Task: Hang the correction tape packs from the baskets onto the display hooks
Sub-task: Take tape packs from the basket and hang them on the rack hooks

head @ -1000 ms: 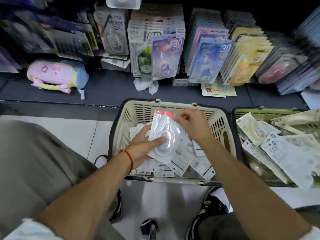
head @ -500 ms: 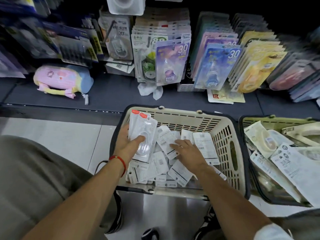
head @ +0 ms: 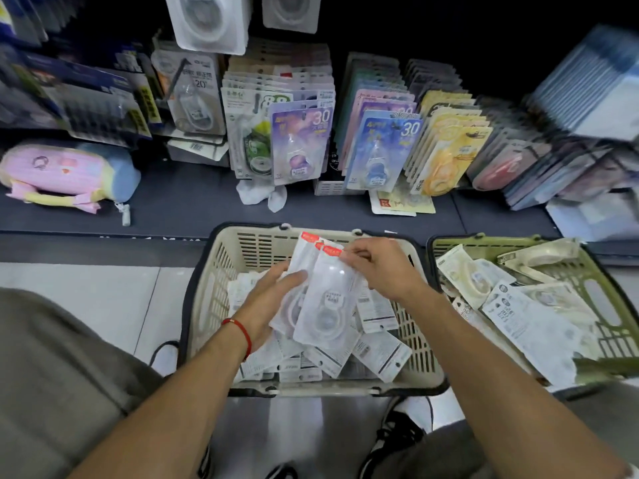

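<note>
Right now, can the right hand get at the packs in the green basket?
Probably yes. The right hand is over the beige basket, beside the green basket, whose packs lie uncovered. But it pinches the held packs and must let go first.

Both hands (head: 377,267) on packs (head: 328,305)

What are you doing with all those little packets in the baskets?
A person is restocking a shop display. Their left hand holds a small fan of clear plastic correction tape packs with red tabs above the beige plastic basket, and the right hand pinches the top of the front pack. Many more white packs lie loose in that basket and in the green plastic basket beside it. None of the held packs is on the display hooks yet.
</note>
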A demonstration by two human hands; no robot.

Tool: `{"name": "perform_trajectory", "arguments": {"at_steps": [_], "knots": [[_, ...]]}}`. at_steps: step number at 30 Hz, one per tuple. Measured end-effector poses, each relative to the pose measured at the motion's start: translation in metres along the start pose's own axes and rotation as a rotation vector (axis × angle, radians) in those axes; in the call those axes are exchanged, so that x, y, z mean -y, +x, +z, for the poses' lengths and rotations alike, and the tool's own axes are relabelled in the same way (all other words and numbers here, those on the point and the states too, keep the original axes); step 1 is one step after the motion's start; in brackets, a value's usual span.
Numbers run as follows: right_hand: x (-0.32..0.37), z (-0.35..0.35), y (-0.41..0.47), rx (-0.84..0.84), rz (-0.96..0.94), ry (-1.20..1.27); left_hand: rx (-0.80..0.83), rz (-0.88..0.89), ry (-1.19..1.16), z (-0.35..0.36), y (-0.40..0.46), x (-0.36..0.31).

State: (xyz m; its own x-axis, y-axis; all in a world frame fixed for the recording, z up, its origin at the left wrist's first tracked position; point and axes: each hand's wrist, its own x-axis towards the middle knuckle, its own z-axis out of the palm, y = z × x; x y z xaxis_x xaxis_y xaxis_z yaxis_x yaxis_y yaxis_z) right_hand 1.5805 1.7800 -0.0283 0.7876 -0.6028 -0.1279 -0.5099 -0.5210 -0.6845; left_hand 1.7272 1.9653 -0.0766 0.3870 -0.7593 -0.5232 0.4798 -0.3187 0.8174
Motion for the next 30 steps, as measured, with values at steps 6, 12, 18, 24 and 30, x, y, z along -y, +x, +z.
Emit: {"name": "perform_trajectory", "arguments": {"at_steps": [6, 12, 18, 24, 30], "knots": [[-0.027, 0.033, -0.006, -0.198, 0.096, 0.05, 0.06, -0.049, 0.151, 0.004, -0.01, 0.025], [-0.114, 0.069, -0.042, 0.374, 0.447, -0.555, -0.239, -0.056, 0.015, -0.012, -0.007, 0.025], [-0.124, 0.078, -0.046, 0.327, 0.274, -0.741, -0.232, 0.012, -0.005, -0.01, -0.006, 0.014], [-0.081, 0.0, -0.027, -0.165, 0.196, -0.253, -0.206, 0.132, 0.056, 0.001, -0.008, -0.018], [-0.001, -0.113, -0.005, -0.09, -0.068, 0.153, -0.116, 0.247, 0.029, 0.018, -0.014, -0.072]]}}
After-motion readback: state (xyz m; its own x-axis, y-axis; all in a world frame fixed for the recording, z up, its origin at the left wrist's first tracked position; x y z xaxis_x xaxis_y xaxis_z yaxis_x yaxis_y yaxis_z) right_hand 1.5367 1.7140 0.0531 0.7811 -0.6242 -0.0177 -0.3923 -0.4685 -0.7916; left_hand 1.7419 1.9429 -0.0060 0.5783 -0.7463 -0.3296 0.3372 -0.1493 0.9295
